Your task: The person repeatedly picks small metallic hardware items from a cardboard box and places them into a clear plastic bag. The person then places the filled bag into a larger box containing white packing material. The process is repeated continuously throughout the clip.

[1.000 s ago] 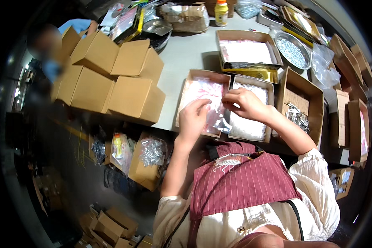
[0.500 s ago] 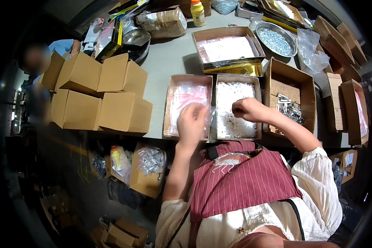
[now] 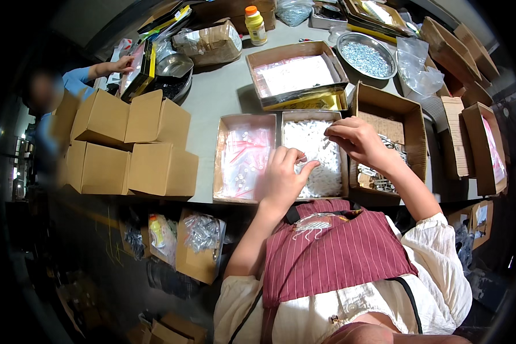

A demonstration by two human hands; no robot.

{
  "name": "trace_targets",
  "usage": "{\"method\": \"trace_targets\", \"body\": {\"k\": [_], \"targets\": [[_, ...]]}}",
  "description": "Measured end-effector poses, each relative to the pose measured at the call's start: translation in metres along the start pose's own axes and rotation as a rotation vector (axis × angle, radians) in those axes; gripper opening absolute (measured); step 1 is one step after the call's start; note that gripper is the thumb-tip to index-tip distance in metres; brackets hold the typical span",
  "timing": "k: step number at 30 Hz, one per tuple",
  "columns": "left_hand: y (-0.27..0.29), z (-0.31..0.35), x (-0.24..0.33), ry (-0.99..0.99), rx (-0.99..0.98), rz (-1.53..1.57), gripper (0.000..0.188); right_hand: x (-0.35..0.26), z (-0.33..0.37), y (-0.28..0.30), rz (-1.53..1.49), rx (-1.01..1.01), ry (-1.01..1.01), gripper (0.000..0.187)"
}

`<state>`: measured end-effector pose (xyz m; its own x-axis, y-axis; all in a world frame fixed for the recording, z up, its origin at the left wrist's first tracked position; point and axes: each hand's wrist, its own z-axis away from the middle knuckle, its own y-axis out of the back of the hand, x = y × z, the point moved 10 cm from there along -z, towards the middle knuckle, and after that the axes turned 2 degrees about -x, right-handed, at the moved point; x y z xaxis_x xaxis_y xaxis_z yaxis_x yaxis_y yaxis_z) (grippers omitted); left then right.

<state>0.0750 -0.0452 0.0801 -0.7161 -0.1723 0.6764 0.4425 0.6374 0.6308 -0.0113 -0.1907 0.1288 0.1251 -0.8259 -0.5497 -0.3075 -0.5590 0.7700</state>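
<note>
My left hand (image 3: 285,176) is over the front edges of two shallow boxes, thumb and fingers closed on what looks like a small clear plastic bag (image 3: 301,164). My right hand (image 3: 358,142) hovers at the right rim of the box of small white pieces (image 3: 315,135). Its fingertips are pinched together; whatever they hold is too small to make out. Left of that box, another box (image 3: 218,166) contains clear bags with pink edges (image 3: 243,152). Under my right wrist, a deeper cardboard box (image 3: 421,132) holds metal parts (image 3: 384,182).
Behind stands a box with a white sheet (image 3: 304,74), beside a round metal bowl of small shiny parts (image 3: 366,56). Open cardboard cartons (image 3: 132,143) fill the left side. Beyond them a co-worker's arm (image 3: 100,70) reaches over a yellow-black box (image 3: 142,69). A yellow bottle (image 3: 256,27) stands at the back.
My left hand has moved right, from over the pink-edged bags toward the white pieces. My right hand has risen toward that box's right rim. The co-worker's arm now stretches out farther.
</note>
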Motion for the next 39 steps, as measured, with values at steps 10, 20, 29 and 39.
{"method": "trace_targets", "body": {"k": [10, 20, 29, 39], "targets": [[-0.026, -0.004, 0.02, -0.142, 0.007, 0.008, 0.038, -0.045, 0.005, -0.006, 0.087, -0.068, 0.23, 0.034], [-0.023, -0.006, 0.034, -0.144, 0.0, 0.005, 0.056, -0.028, 0.024, -0.03, 0.194, -0.348, 0.067, 0.06], [-0.052, 0.002, -0.001, 0.047, -0.099, 0.15, 0.023, 0.04, 0.044, 0.015, -0.201, 0.066, -0.121, 0.038], [-0.069, 0.002, -0.019, 0.183, -0.19, 0.263, 0.019, 0.224, 0.124, -0.014, 0.428, -0.049, -0.585, 0.017]]}}
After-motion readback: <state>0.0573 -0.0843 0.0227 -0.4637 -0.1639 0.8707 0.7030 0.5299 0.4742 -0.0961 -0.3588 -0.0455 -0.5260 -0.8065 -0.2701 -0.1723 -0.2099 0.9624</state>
